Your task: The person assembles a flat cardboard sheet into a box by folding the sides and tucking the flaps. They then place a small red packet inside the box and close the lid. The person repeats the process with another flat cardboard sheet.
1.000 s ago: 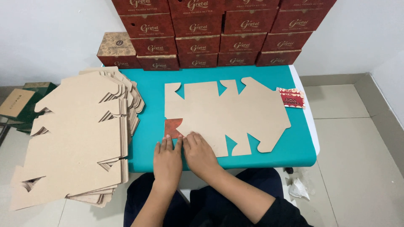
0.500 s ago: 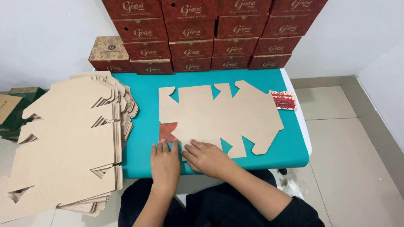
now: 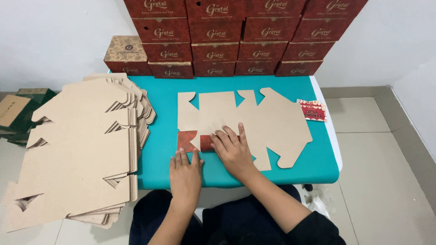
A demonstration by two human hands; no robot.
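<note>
A flat brown die-cut cardboard box blank [image 3: 254, 118] lies on the teal table [image 3: 163, 140]. Its near-left flap [image 3: 195, 141] is folded over and shows a dark red printed side. My right hand [image 3: 234, 152] presses flat on the blank just right of that red flap, fingers spread. My left hand [image 3: 185, 174] rests palm down on the table below the flap, its fingertips near the flap's edge. Neither hand holds anything.
A tall stack of unfolded brown blanks [image 3: 81, 145] sits at the left, overhanging the table. Dark red assembled boxes [image 3: 236, 36] are piled along the back wall, with one brown patterned box [image 3: 126, 50]. A small red packet [image 3: 312, 110] lies at the right edge.
The near-left flap has been folded further over, showing more of its red side. My right hand has moved up onto the blank; the left hand now lies on the table below it.
</note>
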